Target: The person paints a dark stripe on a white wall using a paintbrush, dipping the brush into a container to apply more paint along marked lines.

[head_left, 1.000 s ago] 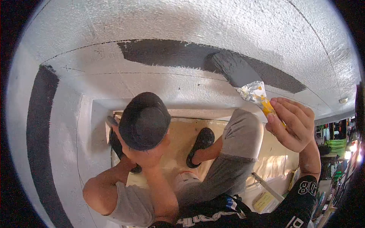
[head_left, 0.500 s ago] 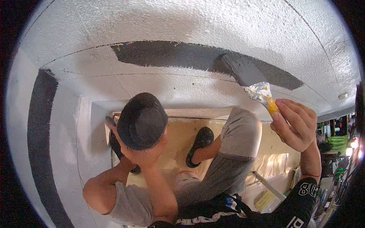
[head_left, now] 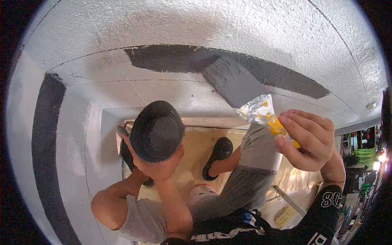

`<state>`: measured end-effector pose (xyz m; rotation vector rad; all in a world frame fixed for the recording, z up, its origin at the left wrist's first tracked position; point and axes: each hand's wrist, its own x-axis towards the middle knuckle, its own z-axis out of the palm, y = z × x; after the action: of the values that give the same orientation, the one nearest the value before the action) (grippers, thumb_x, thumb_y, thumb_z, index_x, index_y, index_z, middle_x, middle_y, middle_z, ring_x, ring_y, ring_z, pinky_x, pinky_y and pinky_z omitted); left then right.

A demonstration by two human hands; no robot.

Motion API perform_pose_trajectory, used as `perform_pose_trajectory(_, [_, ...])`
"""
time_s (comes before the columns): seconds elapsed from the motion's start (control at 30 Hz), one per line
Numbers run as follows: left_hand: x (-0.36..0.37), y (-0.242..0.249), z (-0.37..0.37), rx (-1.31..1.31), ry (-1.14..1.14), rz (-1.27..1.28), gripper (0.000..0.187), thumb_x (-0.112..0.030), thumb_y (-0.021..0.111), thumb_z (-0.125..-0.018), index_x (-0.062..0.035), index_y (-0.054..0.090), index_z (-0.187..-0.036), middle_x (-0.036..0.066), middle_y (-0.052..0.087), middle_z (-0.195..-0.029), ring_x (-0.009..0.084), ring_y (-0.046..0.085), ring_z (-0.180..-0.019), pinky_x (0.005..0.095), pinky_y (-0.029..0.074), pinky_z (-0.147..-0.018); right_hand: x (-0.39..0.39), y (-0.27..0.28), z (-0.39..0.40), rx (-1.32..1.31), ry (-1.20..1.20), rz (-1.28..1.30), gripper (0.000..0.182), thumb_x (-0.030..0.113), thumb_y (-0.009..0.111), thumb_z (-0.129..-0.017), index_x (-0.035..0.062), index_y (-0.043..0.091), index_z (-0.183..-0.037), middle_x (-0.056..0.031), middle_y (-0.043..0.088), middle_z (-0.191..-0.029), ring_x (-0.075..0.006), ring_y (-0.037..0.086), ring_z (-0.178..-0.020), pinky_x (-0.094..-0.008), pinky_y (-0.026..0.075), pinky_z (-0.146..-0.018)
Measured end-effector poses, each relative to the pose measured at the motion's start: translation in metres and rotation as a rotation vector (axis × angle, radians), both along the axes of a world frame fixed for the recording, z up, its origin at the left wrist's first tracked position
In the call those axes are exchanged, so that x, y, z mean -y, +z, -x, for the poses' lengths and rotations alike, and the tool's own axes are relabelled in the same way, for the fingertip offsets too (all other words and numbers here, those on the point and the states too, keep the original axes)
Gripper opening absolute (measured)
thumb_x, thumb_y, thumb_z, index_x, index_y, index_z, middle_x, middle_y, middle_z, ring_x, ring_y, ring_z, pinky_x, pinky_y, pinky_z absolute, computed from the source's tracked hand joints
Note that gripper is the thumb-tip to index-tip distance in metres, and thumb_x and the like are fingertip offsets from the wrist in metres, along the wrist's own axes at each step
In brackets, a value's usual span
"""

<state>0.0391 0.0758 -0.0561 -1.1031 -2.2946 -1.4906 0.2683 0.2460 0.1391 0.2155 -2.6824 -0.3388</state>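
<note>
The brush (head_left: 236, 85), probably light with soft, slick bristles (head_left: 222, 73), is best gripped by its yellow handle (head_left: 277, 126), where it is held by the right hand (head_left: 309, 139) at the dark stripe (head_left: 167, 58), while a cup (head_left: 157, 132) is clasped by the left hand (head_left: 158, 167).

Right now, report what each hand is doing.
Left hand: holding the black container.
Right hand: closed on the brush by its handle.

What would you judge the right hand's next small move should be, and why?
Probably to sweep the paintbrush held in the right hand toward the lower drawn line, since a pale strip of wall shows between that line and the dark band's ragged edge.
</note>
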Motion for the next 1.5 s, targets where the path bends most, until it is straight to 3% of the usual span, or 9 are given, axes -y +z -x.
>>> perform_pose_trajectory(0.13, [0.001, -0.007, 0.0, 0.422, -0.096, -0.146, 0.123, -0.02, 0.085, -0.054, 0.0, 0.009, -0.148, 0.019, 0.056, -0.122, 0.0278, 0.058, -0.111, 0.0378, 0.043, -0.099, -0.007, -0.005, 0.012, -0.026, 0.039, -0.013, 0.019, 0.007, 0.068, -0.074, 0.0055, 0.065, -0.093, -0.0187, 0.066, -0.097, -0.025, 0.067, -0.081, -0.0333, 0.059, -0.069])
perform_pose_trajectory(0.2, [0.001, 0.0, 0.002, 0.117, -0.009, 0.025, 0.122, -0.018, 0.085, -0.057, -0.0115, 0.007, -0.15, 0.018, 0.052, -0.127, 0.0266, 0.056, -0.115, 0.0385, 0.039, -0.104, -0.009, -0.005, 0.016, -0.012, 0.032, -0.047, 0.02, 0.007, 0.067, -0.074, 0.0056, 0.066, -0.094, -0.0186, 0.066, -0.097, -0.0247, 0.067, -0.082, -0.0334, 0.059, -0.069])
perform_pose_trajectory(0.3, [0.025, -0.041, 0.033, 0.061, -0.322, 0.053, 0.123, -0.02, 0.086, -0.057, -0.0148, 0.004, -0.15, 0.017, 0.049, -0.13, 0.0263, 0.053, -0.118, 0.0397, 0.035, -0.107, -0.011, -0.006, 0.015, 0.002, 0.013, -0.068, 0.02, 0.007, 0.067, -0.073, 0.0058, 0.067, -0.093, -0.0188, 0.066, -0.097, -0.0247, 0.067, -0.081, -0.0334, 0.058, -0.068])
perform_pose_trajectory(0.43, [0.008, -0.028, 0.016, -0.035, -0.127, 0.026, 0.123, -0.027, 0.085, -0.058, -0.0114, 0.003, -0.149, 0.016, 0.049, -0.131, 0.0265, 0.052, -0.12, 0.0414, 0.032, -0.109, -0.015, -0.004, 0.01, 0.008, 0.009, -0.084, 0.02, 0.008, 0.068, -0.071, 0.0056, 0.067, -0.091, -0.0195, 0.066, -0.096, -0.025, 0.067, -0.081, -0.0336, 0.058, -0.068])
perform_pose_trajectory(0.5, [0.004, -0.029, 0.013, -0.279, 0.145, 0.12, 0.091, -0.044, 0.086, -0.051, 0.0006, 0.053, -0.123, 0.018, 0.062, -0.114, 0.0329, 0.062, -0.103, 0.0398, 0.047, -0.092, -0.014, -0.002, 0.007, 0.021, -0.018, -0.081, 0.021, 0.008, 0.069, -0.07, 0.0049, 0.067, -0.09, -0.0199, 0.066, -0.095, -0.0252, 0.067, -0.081, -0.034, 0.058, -0.068])
perform_pose_trajectory(0.53, [0.006, -0.027, 0.016, -0.278, 0.142, 0.12, 0.091, -0.044, 0.086, -0.051, 0.0006, 0.053, -0.123, 0.018, 0.062, -0.114, 0.0329, 0.062, -0.103, 0.0398, 0.047, -0.092, -0.014, -0.002, 0.005, 0.022, -0.02, -0.08, 0.021, 0.008, 0.069, -0.07, 0.0049, 0.067, -0.09, -0.0199, 0.066, -0.095, -0.0252, 0.067, -0.081, -0.034, 0.058, -0.068])
perform_pose_trajectory(0.6, [0.011, -0.022, 0.023, -0.232, -0.178, 0.181, 0.124, -0.033, 0.085, -0.056, -0.0002, 0.007, -0.147, 0.019, 0.053, -0.127, 0.0276, 0.055, -0.117, 0.0407, 0.034, -0.107, -0.015, -0.002, 0.002, 0.019, -0.018, -0.08, 0.021, 0.007, 0.069, -0.07, 0.0043, 0.067, -0.091, -0.02, 0.066, -0.094, -0.0254, 0.067, -0.081, -0.0345, 0.058, -0.068])
perform_pose_trajectory(0.9, [-0.006, -0.007, 0.001, -0.115, 0.009, -0.015, 0.123, -0.028, 0.086, -0.053, 0.0036, 0.013, -0.146, 0.019, 0.059, -0.118, 0.0281, 0.061, -0.106, 0.0397, 0.044, -0.098, -0.016, -0.001, -0.016, 0.015, -0.038, -0.087, 0.024, 0.009, 0.069, -0.07, 0.0028, 0.066, -0.093, -0.0202, 0.066, -0.093, -0.0262, 0.067, -0.078, -0.0346, 0.058, -0.067])
perform_pose_trajectory(1.5, [-0.003, -0.009, -0.005, -0.037, 0.012, 0.018, 0.119, -0.03, 0.086, -0.053, 0.0067, 0.018, -0.144, 0.019, 0.055, -0.124, 0.0271, 0.056, -0.114, 0.0379, 0.04, -0.102, -0.015, 0.0, -0.046, -0.025, -0.12, -0.085, 0.02, 0.005, 0.072, -0.072, 0.0027, 0.066, -0.091, -0.0184, 0.066, -0.089, -0.0253, 0.068, -0.076, -0.0335, 0.059, -0.065])
